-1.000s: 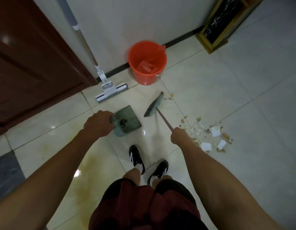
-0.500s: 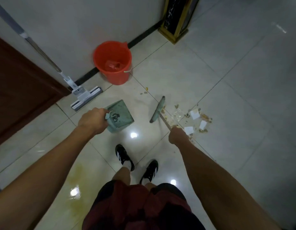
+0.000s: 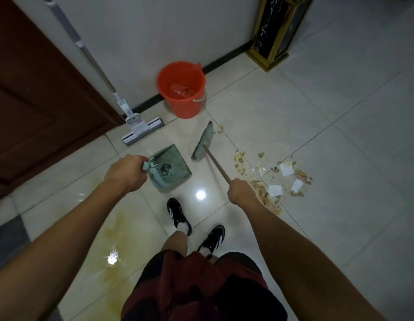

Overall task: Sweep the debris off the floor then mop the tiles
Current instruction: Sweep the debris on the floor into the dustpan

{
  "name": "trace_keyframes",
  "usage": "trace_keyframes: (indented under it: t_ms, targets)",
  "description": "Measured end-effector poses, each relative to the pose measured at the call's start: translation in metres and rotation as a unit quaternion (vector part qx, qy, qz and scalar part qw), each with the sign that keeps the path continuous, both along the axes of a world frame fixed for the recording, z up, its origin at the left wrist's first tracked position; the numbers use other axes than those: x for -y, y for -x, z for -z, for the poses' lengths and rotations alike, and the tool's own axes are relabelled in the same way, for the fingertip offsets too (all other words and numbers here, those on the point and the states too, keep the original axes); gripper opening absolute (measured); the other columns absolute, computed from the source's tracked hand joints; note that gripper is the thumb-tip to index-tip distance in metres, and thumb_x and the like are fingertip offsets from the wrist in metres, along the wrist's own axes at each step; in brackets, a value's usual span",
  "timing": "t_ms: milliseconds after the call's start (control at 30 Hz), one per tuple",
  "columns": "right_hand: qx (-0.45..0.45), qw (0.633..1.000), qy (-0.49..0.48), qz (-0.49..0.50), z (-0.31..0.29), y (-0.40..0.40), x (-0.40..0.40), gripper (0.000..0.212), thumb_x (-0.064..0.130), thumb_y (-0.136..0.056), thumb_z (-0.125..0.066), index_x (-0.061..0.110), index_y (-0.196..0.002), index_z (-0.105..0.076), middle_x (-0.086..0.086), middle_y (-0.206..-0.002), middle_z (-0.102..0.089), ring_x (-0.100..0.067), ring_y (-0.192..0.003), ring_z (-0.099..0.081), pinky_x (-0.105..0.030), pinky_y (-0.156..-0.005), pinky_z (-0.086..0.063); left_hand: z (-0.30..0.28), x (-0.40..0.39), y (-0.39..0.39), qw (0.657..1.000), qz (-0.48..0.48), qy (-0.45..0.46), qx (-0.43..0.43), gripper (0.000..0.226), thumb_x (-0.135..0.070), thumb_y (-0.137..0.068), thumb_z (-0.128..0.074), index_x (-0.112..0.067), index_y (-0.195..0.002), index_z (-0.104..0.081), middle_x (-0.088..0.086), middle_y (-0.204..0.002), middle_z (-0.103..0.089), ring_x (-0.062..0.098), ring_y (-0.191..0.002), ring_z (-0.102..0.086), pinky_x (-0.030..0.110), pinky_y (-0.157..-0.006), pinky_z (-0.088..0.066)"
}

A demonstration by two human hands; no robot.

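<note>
My left hand [image 3: 125,173] grips the handle of a pale green dustpan [image 3: 170,166], which hangs just above the tiles in front of my feet. In my right hand [image 3: 240,189] is the brown wooden stick of a green broom [image 3: 203,141], whose head rests on the floor right of the dustpan. Debris [image 3: 271,177] of yellowish scraps, white paper bits and clear wrapper lies scattered on the tiles right of the broom, partly behind my right hand. A white flat mop [image 3: 141,128] leans against the wall at the back left.
An orange bucket [image 3: 181,89] holding a red bag stands by the wall behind the broom. A brown door [image 3: 39,89] is at the left, a gold-framed black stand [image 3: 279,33] at the back right. A yellowish wet stain [image 3: 118,239] spreads on the tiles by my left leg.
The view has swung back left, so bucket and mop sit further right in the frame. The broom head has moved slightly away from the debris, towards the bucket. Both hands keep their grips.
</note>
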State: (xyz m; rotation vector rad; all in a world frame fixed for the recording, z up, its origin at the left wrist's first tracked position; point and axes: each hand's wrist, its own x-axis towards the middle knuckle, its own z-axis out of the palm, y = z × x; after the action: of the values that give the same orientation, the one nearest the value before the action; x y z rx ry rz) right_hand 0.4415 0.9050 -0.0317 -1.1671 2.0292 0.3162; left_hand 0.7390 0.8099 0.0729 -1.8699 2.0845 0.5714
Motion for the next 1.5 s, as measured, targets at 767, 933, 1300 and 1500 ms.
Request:
trace_keyframes:
  t_ms: [767, 933, 1300, 1500]
  targets:
    - [-0.035, 0.994, 0.001, -0.103, 0.021, -0.043, 0.007, 0.026, 0.013, -0.100, -0.048, 0.008, -0.121, -0.062, -0.005, -0.103, -0.068, -0.023, -0.094, -0.070, -0.034, -0.077, -0.058, 0.013, -0.005, -0.061, 0.996, -0.064, -0.042, 0.039, 0.030, -0.021, -0.084, -0.062, -0.031, -0.112, -0.070, 0.009, -0.108, -0.070, 0.035, -0.095, -0.066, 0.034, -0.073, -0.049]
    - [-0.061, 0.997, 0.006, -0.054, 0.012, -0.001, -0.006, 0.028, 0.012, -0.100, -0.048, 0.008, -0.124, -0.061, -0.003, -0.095, -0.065, -0.022, -0.096, -0.069, -0.031, -0.075, -0.055, 0.018, 0.005, -0.016, 0.998, 0.003, -0.045, 0.037, 0.034, -0.021, -0.086, -0.061, -0.030, -0.117, -0.070, 0.009, -0.109, -0.071, 0.032, -0.094, -0.066, 0.033, -0.071, -0.052]
    - [-0.061, 0.994, 0.011, 0.095, -0.005, 0.072, -0.042, 0.029, 0.012, -0.098, -0.047, 0.007, -0.125, -0.058, -0.009, -0.120, -0.065, -0.026, -0.109, -0.065, -0.034, -0.084, -0.053, 0.014, 0.034, 0.088, 0.993, 0.111, -0.032, -0.014, 0.028, -0.021, -0.084, -0.060, -0.028, -0.108, -0.072, 0.009, -0.105, -0.072, 0.033, -0.093, -0.067, 0.042, -0.077, -0.059]
    - [-0.037, 0.990, 0.046, 0.130, -0.014, 0.085, -0.016, 0.030, 0.013, -0.098, -0.049, 0.005, -0.126, -0.056, -0.011, -0.117, -0.065, -0.027, -0.105, -0.066, -0.033, -0.080, -0.054, 0.015, 0.063, 0.123, 0.987, 0.159, -0.026, -0.017, 0.034, -0.019, -0.083, -0.059, -0.027, -0.114, -0.070, 0.010, -0.107, -0.071, 0.034, -0.093, -0.067, 0.042, -0.077, -0.059]
